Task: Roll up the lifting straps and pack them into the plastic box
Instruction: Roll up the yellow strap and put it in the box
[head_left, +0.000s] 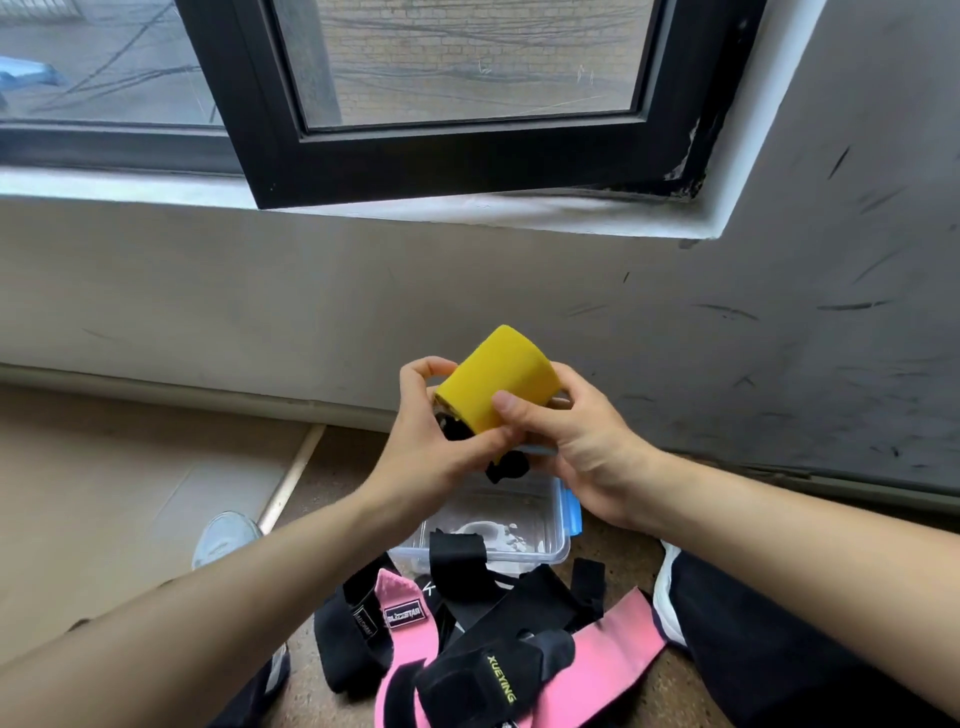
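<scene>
A rolled yellow lifting strap (496, 382) is held up in front of me, with a black end (506, 465) hanging below it. My left hand (431, 441) grips the roll from the left, fingers curled over its end. My right hand (561, 431) grips it from the right, thumb pressed on the yellow face. Below the hands a clear plastic box (545, 540) with blue latches sits on the floor, a black strap (457, 556) draped over its near rim. A heap of pink straps (602, 649) and black straps (524, 608) lies in front of the box.
A grey wall and a black-framed window (467, 156) rise just behind the box. A pale shoe (223, 538) is at the left, a white shoe (667, 587) and a dark trouser leg (779, 649) at the right. A wooden stick (291, 478) lies on the floor.
</scene>
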